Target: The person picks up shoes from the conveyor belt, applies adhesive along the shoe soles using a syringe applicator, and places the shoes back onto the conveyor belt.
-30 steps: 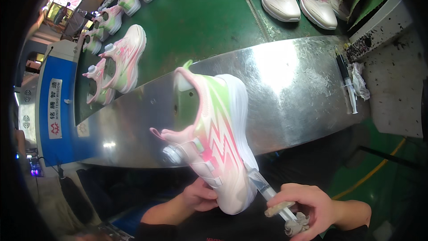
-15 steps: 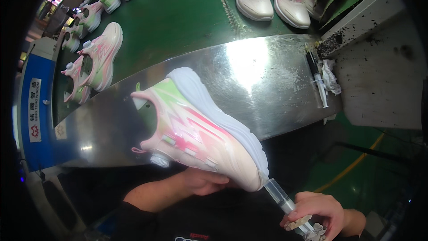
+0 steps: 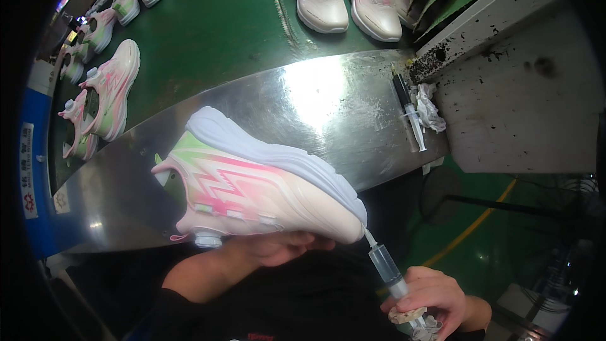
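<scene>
A white, pink and green sneaker (image 3: 252,183) is held on its side in front of me, toe toward the lower right, white sole up. My left hand (image 3: 271,247) grips it from below, with part of the fingers hidden behind the shoe. In my right hand (image 3: 432,297) is a clear syringe (image 3: 387,266), gripped by its lower barrel and plunger end. Its narrow nozzle meets the toe, at the seam between sole and upper. Some crumpled whitish material (image 3: 427,326) and a beige piece (image 3: 406,316) are also at the right hand's fingers.
A metal shelf (image 3: 246,111) lies beyond the shoe, bordering a green conveyor belt (image 3: 208,44). Similar sneakers (image 3: 117,88) stand left, others (image 3: 320,0) at the far right. Near the shelf's right end lie another syringe (image 3: 413,123) and crumpled tissue (image 3: 430,111), beside a stained metal panel (image 3: 517,88).
The shoe has turned a little, its toe rising and its sole facing more upward. The syringe now stands more upright, with its nozzle visible. The whole view has shifted.
</scene>
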{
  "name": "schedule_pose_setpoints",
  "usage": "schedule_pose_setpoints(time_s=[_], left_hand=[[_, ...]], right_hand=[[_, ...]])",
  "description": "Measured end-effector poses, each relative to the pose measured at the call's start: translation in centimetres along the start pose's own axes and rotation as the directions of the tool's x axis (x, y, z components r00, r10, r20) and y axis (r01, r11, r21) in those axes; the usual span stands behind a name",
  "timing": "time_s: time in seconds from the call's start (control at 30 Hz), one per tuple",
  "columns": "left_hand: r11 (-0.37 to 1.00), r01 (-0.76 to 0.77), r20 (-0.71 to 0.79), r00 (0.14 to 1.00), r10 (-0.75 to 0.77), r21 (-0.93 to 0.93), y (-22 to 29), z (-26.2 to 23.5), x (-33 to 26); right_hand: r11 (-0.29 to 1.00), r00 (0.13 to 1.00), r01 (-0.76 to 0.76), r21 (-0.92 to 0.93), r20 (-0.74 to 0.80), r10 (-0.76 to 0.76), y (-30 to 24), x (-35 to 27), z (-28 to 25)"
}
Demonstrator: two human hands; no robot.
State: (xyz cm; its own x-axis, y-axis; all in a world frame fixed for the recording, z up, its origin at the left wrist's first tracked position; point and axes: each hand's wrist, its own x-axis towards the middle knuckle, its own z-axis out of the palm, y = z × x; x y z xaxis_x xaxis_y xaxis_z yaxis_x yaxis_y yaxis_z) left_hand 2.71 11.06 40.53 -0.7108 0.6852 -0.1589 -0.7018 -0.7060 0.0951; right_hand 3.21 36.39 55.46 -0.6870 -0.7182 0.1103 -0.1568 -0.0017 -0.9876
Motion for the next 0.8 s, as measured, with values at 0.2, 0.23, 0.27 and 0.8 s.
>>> schedule_pose_setpoints(time_s=[0.2,0.23,0.27,0.8], left_hand=[[1.0,0.008,0.013,1.0,-0.008,0.02,0.2,1.1,1.0],[1.0,0.002,0.02,1.0,-0.002,0.011,0.3,1.2,1.1],[1.0,-0.004,0.027,1.0,0.004,0.002,0.3,1.3,1.3],[1.0,-0.023,0.062,0.998,0.022,0.017,0.3,2.8,2.7]], right_hand=[[0.987,0.998,0.05,-0.154,-0.024,-0.054,-0.3,0.6,0.4],[0.975,0.997,0.06,-0.213,-0.025,-0.067,-0.3,0.8,0.5],[0.975,0.997,0.061,-0.215,-0.023,-0.067,-0.2,0.9,0.7],[0.727,0.996,0.081,-0.681,0.026,-0.086,1.9,1.0,2.3]])
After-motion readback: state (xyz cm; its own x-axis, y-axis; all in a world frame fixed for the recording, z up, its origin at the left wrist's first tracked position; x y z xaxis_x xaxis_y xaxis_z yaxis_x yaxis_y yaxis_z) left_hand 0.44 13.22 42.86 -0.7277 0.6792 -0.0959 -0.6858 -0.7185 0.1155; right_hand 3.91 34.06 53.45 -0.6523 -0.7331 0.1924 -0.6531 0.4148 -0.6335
